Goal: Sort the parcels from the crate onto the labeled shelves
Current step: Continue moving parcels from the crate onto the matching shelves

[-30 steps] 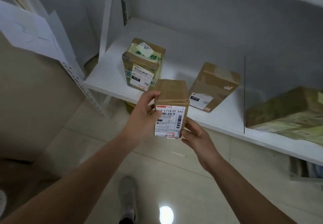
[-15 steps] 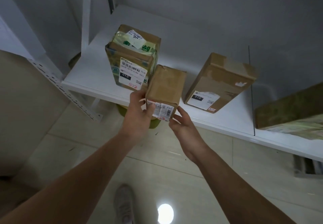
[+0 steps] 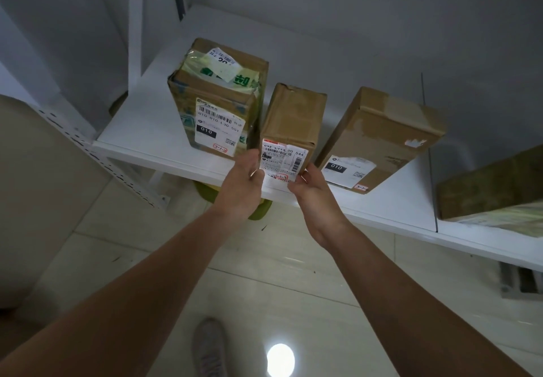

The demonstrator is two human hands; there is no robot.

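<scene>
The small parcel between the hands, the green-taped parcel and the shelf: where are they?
small parcel point(image 3: 293, 112), head view, brown top face.
green-taped parcel point(image 3: 217, 128), head view, white front label.
shelf point(image 3: 141, 134), head view, bare white board at left.

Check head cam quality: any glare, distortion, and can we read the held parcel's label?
Head view: dim, flat lighting; a bright lamp reflection blows out on the glossy floor; wide-angle bend slants the shelf; label on the small parcel reads 544 in large print, fine print blurred.

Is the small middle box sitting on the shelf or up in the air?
On the shelf. The small box stands near the front edge, left hand and right hand holding its lower corners.
</scene>
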